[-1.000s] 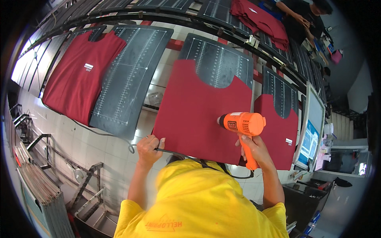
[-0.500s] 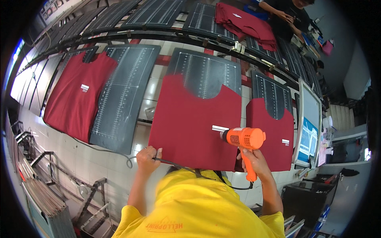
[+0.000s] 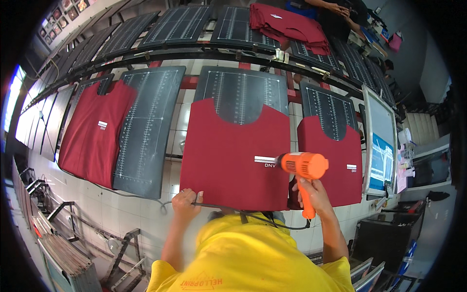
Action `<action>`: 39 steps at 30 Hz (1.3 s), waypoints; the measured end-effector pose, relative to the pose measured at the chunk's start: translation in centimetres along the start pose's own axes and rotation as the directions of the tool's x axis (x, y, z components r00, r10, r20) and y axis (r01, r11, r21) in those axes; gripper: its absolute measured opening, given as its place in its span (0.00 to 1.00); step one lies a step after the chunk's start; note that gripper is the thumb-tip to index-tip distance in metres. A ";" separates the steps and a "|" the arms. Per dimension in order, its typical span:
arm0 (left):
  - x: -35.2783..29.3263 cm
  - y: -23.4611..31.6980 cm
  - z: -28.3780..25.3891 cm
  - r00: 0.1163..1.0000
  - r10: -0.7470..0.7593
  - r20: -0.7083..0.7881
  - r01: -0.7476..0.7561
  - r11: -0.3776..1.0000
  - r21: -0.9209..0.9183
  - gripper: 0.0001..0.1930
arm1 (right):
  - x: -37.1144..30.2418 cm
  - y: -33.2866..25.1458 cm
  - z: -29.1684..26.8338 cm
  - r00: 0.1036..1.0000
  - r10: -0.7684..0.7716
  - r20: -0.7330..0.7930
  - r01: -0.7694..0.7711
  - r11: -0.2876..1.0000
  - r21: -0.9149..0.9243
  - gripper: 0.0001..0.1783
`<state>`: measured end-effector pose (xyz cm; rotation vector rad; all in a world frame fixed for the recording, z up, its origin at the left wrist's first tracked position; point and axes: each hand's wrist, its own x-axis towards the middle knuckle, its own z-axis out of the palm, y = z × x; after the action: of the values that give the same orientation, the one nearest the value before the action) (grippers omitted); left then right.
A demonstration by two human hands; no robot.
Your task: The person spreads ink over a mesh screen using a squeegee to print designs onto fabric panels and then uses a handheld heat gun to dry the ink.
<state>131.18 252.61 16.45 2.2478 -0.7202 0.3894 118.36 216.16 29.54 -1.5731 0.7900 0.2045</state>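
Note:
An orange heat gun is in my right hand, whose fingers wrap round its handle. Its nozzle points left, over the right end of a small white print on the middle dark red shirt piece. That piece lies flat on a dark board with ruled white scales. By the piece's near left corner, my left hand is closed round the black cord, which runs across my front to the handle's base. Whether it also grips the board's corner is hidden.
Similar red pieces lie on boards to the left and right. A framed screen stands at the right. Beyond a dark rail, folded red fabric rests on boards, near another person's hands.
The view has shifted slightly. The heat gun's nozzle sits a little further right and higher against the print, so the print's lower line now shows. Both hands keep their holds.

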 end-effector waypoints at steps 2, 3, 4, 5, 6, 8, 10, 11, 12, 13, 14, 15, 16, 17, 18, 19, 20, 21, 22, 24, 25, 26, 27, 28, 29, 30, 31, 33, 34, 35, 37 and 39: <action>-0.4 0.3 -0.1 1.000 -0.006 0.028 0.006 1.000 0.010 0.21 | 0.1 -1.3 1.4 0.998 0.014 0.063 -0.011 0.999 -0.042 0.18; -0.5 0.7 -0.1 1.000 -0.006 0.019 0.007 1.000 -0.010 0.21 | 0.2 -1.9 1.6 0.995 0.023 0.098 -0.014 0.996 -0.092 0.19; -0.5 1.3 -0.2 1.000 -0.008 0.011 0.008 1.000 -0.029 0.21 | 0.7 -2.0 2.0 0.997 -0.015 0.080 0.020 0.998 -0.056 0.19; -0.7 1.6 -0.3 1.000 -0.012 -0.001 0.012 0.999 -0.047 0.21 | 1.4 -1.9 2.4 0.996 -0.055 0.064 0.056 0.998 -0.023 0.20; -0.9 1.8 -0.2 1.000 -0.022 -0.004 0.022 0.998 -0.064 0.21 | 1.8 -1.8 2.5 0.994 -0.094 0.048 0.093 0.996 0.009 0.20; -1.5 2.1 0.0 0.999 -0.045 -0.010 0.044 0.995 -0.093 0.21 | 2.3 -1.6 2.2 0.989 -0.019 0.144 0.032 0.995 -0.090 0.21; -1.8 2.5 0.1 0.999 -0.038 -0.018 0.037 0.997 -0.067 0.21 | 2.3 -1.8 1.9 0.977 0.013 0.214 0.017 0.990 -0.138 0.21; -2.0 3.0 0.4 0.999 -0.033 -0.018 0.032 0.998 -0.060 0.21 | 2.1 -2.0 1.6 0.973 0.008 0.231 0.024 0.991 -0.134 0.21; -2.2 3.5 0.4 0.999 -0.042 -0.031 0.040 0.998 -0.044 0.21 | 1.9 -2.0 1.3 0.969 0.002 0.247 0.030 0.991 -0.129 0.21; -2.4 3.9 0.2 0.998 -0.048 -0.043 0.046 0.998 -0.030 0.21 | 2.2 -1.6 1.1 0.973 -0.022 0.228 0.041 0.996 -0.080 0.21; -2.3 4.3 0.5 0.997 -0.045 -0.056 0.044 0.999 -0.028 0.21 | 2.6 -0.9 0.4 0.980 -0.049 0.194 0.056 0.998 -0.032 0.22; -2.8 4.6 0.7 0.996 -0.060 -0.072 0.061 0.998 0.009 0.21 | 2.6 -0.6 -0.6 0.985 -0.074 0.156 0.073 0.997 0.017 0.22; -3.6 4.8 0.9 0.994 -0.072 -0.087 0.076 0.996 0.044 0.21 | 2.2 -0.6 -1.7 0.980 -0.051 0.192 0.055 0.998 -0.019 0.22; -4.2 5.0 1.2 0.991 -0.079 -0.106 0.088 0.993 0.083 0.21 | 1.9 -0.5 -2.9 0.973 -0.031 0.230 0.044 0.998 -0.052 0.22; -4.2 5.9 1.4 0.991 -0.092 -0.099 0.099 0.993 0.061 0.21 | 1.3 -0.5 -4.0 0.964 -0.004 0.265 0.027 0.996 -0.083 0.22; -4.3 6.9 1.5 0.990 -0.105 -0.090 0.108 0.993 0.038 0.21 | 0.4 -0.7 -5.3 0.962 0.033 0.270 -0.014 0.997 -0.071 0.22; -4.5 7.7 1.7 0.989 -0.121 -0.089 0.123 0.992 0.018 0.20 | -0.2 -0.3 -6.6 0.979 0.009 0.205 -0.005 1.000 -0.021 0.22; -5.0 8.9 2.4 0.992 -0.106 -0.065 0.107 0.994 0.019 0.20 | -0.8 0.4 -8.6 0.989 -0.010 0.145 0.007 1.000 0.025 0.22; -5.5 10.1 3.1 0.995 -0.091 -0.043 0.092 0.996 0.020 0.20 | -1.3 0.9 -10.7 0.996 -0.027 0.085 0.021 0.997 0.069 0.23; -5.4 12.6 4.1 0.998 -0.058 0.031 0.057 0.998 0.012 0.20 | -2.5 2.0 -14.8 0.998 -0.059 -0.020 0.061 0.986 0.157 0.21; -5.1 14.0 4.5 0.996 -0.038 0.077 0.039 0.999 -0.005 0.20 | -3.2 2.4 -16.8 0.997 -0.056 -0.061 0.067 0.980 0.188 0.22; -4.8 15.3 4.9 0.992 -0.018 0.124 0.020 1.000 -0.020 0.20 | -3.8 3.0 -18.6 0.994 -0.051 -0.101 0.072 0.973 0.220 0.22; -4.6 16.6 5.4 0.989 -0.012 0.146 0.017 0.999 -0.033 0.20 | -4.5 3.4 -20.2 0.987 -0.048 -0.155 0.083 0.970 0.229 0.22; -4.2 17.9 5.9 0.986 -0.007 0.168 0.014 0.999 -0.044 0.20 | -5.0 3.6 -21.8 0.977 -0.045 -0.207 0.095 0.967 0.235 0.22; -3.9 19.2 6.3 0.981 0.002 0.194 0.007 0.999 -0.049 0.19 | -5.4 4.4 -23.3 0.966 -0.040 -0.256 0.106 0.962 0.250 0.22; -3.4 20.5 6.7 0.974 0.007 0.225 0.006 0.998 -0.056 0.19 | -5.6 4.9 -24.9 0.956 -0.031 -0.293 0.106 0.964 0.245 0.22; -2.9 21.8 6.9 0.967 0.011 0.255 0.006 0.998 -0.063 0.19 | -5.8 5.4 -26.5 0.944 -0.021 -0.329 0.105 0.965 0.240 0.21; -2.3 23.7 7.8 0.953 0.021 0.302 0.003 0.997 -0.076 0.16 | -6.0 6.1 -29.0 0.918 -0.004 -0.397 0.102 0.969 0.226 0.20; -2.2 24.5 8.2 0.946 0.023 0.322 0.004 0.997 -0.083 0.14 | -6.0 6.6 -30.2 0.911 0.012 -0.412 0.090 0.970 0.225 0.21; -2.0 25.1 8.6 0.940 0.030 0.339 0.001 0.996 -0.092 0.12 | -5.9 7.1 -31.4 0.902 0.024 -0.431 0.082 0.971 0.225 0.22; -1.6 26.0 9.1 0.924 0.065 0.377 -0.034 0.995 -0.089 0.11 | -5.7 7.6 -33.0 0.886 0.039 -0.463 0.070 0.974 0.215 0.23; -1.0 27.1 9.6 0.911 0.093 0.401 -0.062 0.994 -0.089 0.10 | -5.3 7.9 -34.0 0.889 0.031 -0.457 0.077 0.973 0.216 0.23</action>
<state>114.69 230.39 24.42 2.2559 -1.0209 -0.0755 99.09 186.73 32.33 -1.4224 1.1181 -0.2835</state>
